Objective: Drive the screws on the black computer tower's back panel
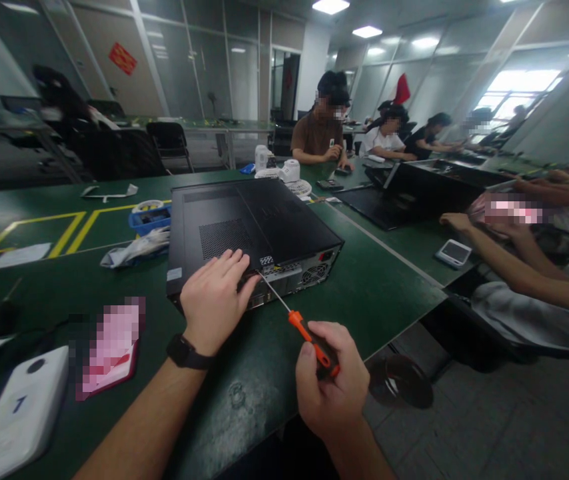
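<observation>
A black computer case [284, 207] lies on its side on the green table, its rear panel with ports and a round fan grille facing me. My left hand [217, 300] rests on the case's near left edge, fingers stretched over the top and nothing seen in its grip. My right hand [337, 373] is wrapped round the orange and black handle of a screwdriver [309, 337]. The screwdriver's thin shaft slants up and left to the case's rear edge, its tip close to my left thumb. What exactly the tip touches is too small to tell.
A blue tray [149, 220] and a pale cloth [137, 247] lie left of the case. Nearer are a pink phone-like item [112, 350] and a white device marked 1 [19, 413]. White fans [289, 172] stand behind; co-workers sit across and right, near another black case [429, 190].
</observation>
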Demonstrator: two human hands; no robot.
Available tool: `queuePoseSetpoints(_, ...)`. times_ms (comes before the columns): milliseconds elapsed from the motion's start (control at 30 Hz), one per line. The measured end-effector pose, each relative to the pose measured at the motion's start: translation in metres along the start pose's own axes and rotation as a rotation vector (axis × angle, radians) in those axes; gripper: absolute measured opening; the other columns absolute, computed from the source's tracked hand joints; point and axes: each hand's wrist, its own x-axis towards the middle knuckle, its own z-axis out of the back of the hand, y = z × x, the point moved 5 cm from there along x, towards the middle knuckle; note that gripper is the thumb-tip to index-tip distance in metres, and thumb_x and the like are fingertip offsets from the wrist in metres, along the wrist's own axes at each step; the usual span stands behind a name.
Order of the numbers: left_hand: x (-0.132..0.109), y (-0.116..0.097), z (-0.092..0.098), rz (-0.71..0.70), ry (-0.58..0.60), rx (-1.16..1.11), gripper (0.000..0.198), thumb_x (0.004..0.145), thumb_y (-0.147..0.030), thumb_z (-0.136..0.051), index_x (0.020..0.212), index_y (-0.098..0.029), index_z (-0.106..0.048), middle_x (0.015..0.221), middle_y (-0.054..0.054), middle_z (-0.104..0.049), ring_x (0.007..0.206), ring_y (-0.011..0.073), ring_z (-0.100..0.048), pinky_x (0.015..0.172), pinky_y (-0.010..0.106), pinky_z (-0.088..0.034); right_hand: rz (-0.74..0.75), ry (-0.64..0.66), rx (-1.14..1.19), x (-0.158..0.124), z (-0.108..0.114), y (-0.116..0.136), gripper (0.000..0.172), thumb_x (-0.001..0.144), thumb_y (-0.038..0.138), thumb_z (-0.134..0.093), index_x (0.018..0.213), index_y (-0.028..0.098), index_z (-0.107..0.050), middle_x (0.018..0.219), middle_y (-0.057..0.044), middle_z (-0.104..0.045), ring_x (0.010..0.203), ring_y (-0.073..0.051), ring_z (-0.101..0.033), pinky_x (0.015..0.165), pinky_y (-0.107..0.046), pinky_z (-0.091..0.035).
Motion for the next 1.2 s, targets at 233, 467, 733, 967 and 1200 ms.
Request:
queuePoseSetpoints(233, 0.0003, -0.0010, 0.0011, -0.005, -0.011, 0.006, 0.033, 0.102, -0.036, -0.065, 0.125, -0.014, -0.075, 0.132, 0.013, -0.078, 0.124, 0.0304, -0.074, 0.107, 0.049, -0.059, -0.078, 0.018, -0.040, -0.0007, -0.0002, -0.0017, 0.023, 0.100, 0.014, -0.057, 0.120, 0.021, -0.065, 0.094, -0.003, -0.075, 0.075, -0.015, -0.073, 0.069, -0.027, -0.060)
queuePoseSetpoints(467, -0.0002, -0.0004, 0.0014, -0.005, -0.018, 0.006, 0.032, 0.102, -0.036, -0.065, 0.124, -0.015, -0.075, 0.132, 0.012, -0.078, 0.125, 0.0298, -0.074, 0.107, 0.049, -0.060, -0.017, -0.012, -0.017, 0.0011, -0.0007, 0.0022, 0.023, 0.096, 0.010, -0.059, 0.116, 0.021, -0.064, 0.094, -0.003, -0.073, 0.080, -0.015, -0.073, 0.074, -0.028, -0.061)
queuePoseSetpoints(733, -0.0007, 0.0003, 0.0004, 0.006, -0.013, 0.004, 0.032, 0.101, -0.036, -0.067, 0.123, -0.015, -0.076, 0.132, 0.012, -0.078, 0.124, 0.0311, -0.074, 0.107, 0.049, -0.059, -0.045, 0.006, -0.011, 0.0015, -0.0005, -0.0001, 0.019, 0.096, 0.015, -0.058, 0.114, 0.020, -0.065, 0.093, -0.004, -0.072, 0.081, -0.017, -0.073, 0.071, -0.030, -0.062)
queuePoseSetpoints(967, -0.0005, 0.0007, -0.0008, 0.006, -0.003, -0.002, 0.034, 0.102, -0.037, -0.065, 0.125, -0.015, -0.076, 0.134, 0.012, -0.077, 0.126, 0.0305, -0.073, 0.108, 0.049, -0.058, -0.028, -0.037, -0.057, -0.0019, -0.0009, -0.0019, 0.022, 0.098, 0.010, -0.059, 0.115, 0.022, -0.066, 0.090, -0.001, -0.074, 0.070, -0.014, -0.071, 0.065, -0.026, -0.058)
queuePoseSetpoints(1200, -0.0005, 0.0003, -0.0001, 0.008, -0.004, 0.002, 0.034, 0.102, -0.037, -0.064, 0.125, -0.015, -0.076, 0.134, 0.012, -0.077, 0.126, 0.0304, -0.073, 0.108, 0.049, -0.058, -0.008, 0.009, 0.018, 0.0025, -0.0007, 0.0002, 0.023, 0.092, 0.014, -0.061, 0.114, 0.021, -0.065, 0.092, -0.004, -0.072, 0.080, -0.019, -0.073, 0.067, -0.030, -0.059)
